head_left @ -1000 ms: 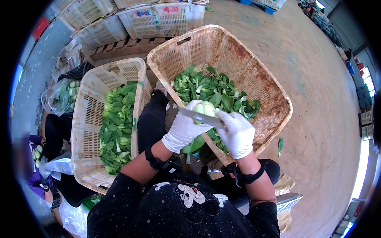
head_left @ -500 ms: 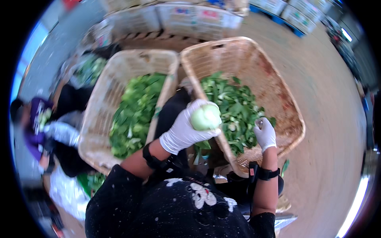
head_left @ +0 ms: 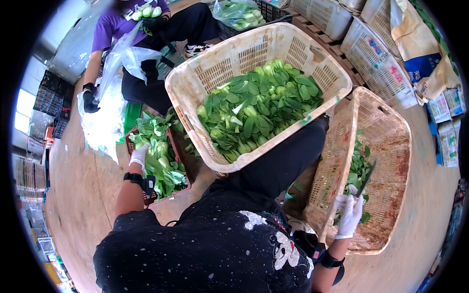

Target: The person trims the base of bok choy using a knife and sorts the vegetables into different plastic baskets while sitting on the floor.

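Observation:
On the left, my gloved left hand [head_left: 138, 155] is down in a dark red crate [head_left: 179, 150] of leafy bok choy [head_left: 163, 168]. It touches a pale bok choy base, and its fingers are too hidden to show whether they grip it. On the right, my gloved right hand [head_left: 350, 216] is closed round a knife [head_left: 366, 178], blade pointing up and away. That hand is over the near part of a stained basket [head_left: 396, 195] with loose green leaves [head_left: 358, 166] inside. Between my hands, beyond my knee, a large whitish basket [head_left: 259, 161] holds many bok choy heads [head_left: 259, 105].
A person in a purple top [head_left: 108, 31] sits at the far left with bok choy and a clear plastic bag [head_left: 128, 58]. Behind the whitish basket is a black crate [head_left: 278, 14] with bagged greens. White crates [head_left: 373, 53] stand on a pallet at the far right.
The view has turned left. My left hand, earlier holding a bok choy head between the baskets, is now in the red crate without that head. The knife blade now shows in my right hand.

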The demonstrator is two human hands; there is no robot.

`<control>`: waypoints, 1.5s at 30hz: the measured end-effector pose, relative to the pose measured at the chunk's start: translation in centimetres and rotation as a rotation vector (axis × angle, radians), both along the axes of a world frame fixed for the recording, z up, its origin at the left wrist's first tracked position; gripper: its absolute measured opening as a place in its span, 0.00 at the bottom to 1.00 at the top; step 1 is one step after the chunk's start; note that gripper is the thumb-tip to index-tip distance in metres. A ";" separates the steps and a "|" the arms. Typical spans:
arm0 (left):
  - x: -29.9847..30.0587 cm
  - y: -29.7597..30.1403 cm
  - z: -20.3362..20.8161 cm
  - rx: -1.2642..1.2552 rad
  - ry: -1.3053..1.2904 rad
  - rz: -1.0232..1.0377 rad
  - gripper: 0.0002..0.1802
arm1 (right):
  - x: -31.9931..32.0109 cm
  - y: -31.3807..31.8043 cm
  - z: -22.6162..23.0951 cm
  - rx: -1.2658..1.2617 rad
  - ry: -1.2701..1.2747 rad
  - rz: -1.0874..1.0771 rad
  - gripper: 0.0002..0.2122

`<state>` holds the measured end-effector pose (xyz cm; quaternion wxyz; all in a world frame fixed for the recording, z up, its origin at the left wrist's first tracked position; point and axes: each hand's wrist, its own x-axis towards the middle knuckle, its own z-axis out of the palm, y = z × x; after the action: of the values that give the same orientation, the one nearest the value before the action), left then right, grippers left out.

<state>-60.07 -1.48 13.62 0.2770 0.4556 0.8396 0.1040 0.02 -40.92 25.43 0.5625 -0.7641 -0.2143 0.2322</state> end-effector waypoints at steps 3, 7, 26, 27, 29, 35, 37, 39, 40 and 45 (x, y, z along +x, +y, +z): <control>1.4 1.5 -2.7 0.337 -0.128 0.062 0.56 | 1.3 -1.0 0.1 0.005 -0.011 -0.119 0.15; 20.7 7.5 10.2 0.610 -0.719 -0.461 0.31 | 2.4 -0.6 -1.9 0.094 0.117 -0.270 0.15; 45.1 11.4 -23.7 -0.224 -0.665 -0.067 0.23 | 3.0 1.9 -5.8 0.063 0.205 -0.532 0.14; 46.6 11.2 -18.7 -0.209 -0.980 -0.222 0.24 | 2.9 1.8 -5.1 0.048 0.170 -0.496 0.13; 48.3 10.3 -8.3 0.029 -1.148 -0.393 0.28 | 3.2 2.1 -4.2 -0.051 0.084 -0.450 0.12; 54.5 -2.0 15.0 -0.097 -1.453 -1.160 0.29 | 3.0 1.4 1.9 -0.186 -0.252 -0.230 0.08; 56.6 -7.1 16.1 -0.092 -1.431 -1.264 0.30 | 3.1 1.9 4.6 -0.283 -0.525 -0.247 0.09; 58.0 -11.1 16.0 0.089 -1.283 -1.452 0.25 | 2.9 2.7 6.7 -0.313 -0.750 -0.206 0.12; 58.7 -13.0 16.3 0.210 -1.216 -1.547 0.26 | 2.7 2.7 7.3 -0.293 -0.804 -0.195 0.14; 60.3 -20.6 16.2 0.136 -1.229 -1.784 0.26 | 1.2 0.6 7.7 -0.388 -0.978 -0.211 0.15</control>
<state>0.24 -22.03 29.78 0.5999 0.7862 -0.0840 0.1220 1.26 -40.33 33.08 0.2658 -0.8903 -0.3266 -0.1732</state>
